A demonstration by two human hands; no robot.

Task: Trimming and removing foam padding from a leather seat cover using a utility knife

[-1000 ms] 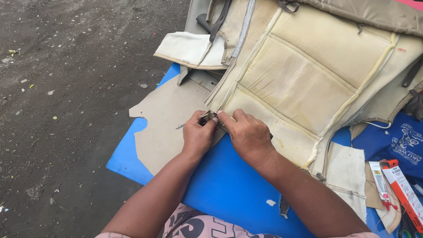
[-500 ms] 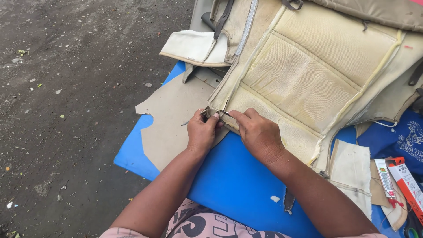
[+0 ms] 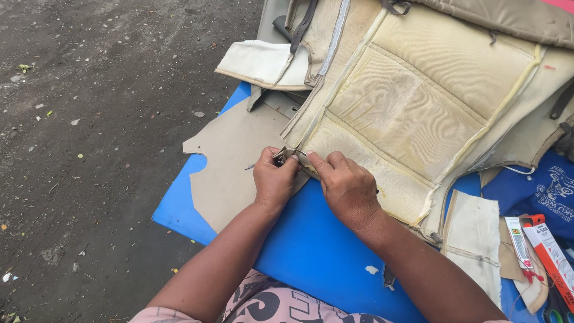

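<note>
On the blue board point(image 3: 311, 251), both hands meet at the seat cover's corner.
Left hand point(image 3: 274, 179) is closed around a small metal tool point(image 3: 280, 157); right hand point(image 3: 348, 186) pinches the cream seat cover point(image 3: 412, 113) edge just beside it.

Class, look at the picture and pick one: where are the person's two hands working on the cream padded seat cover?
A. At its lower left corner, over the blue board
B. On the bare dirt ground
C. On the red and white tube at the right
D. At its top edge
A: the left hand and right hand meet at the lower left corner of the cream padded seat cover, above the blue board.
</note>
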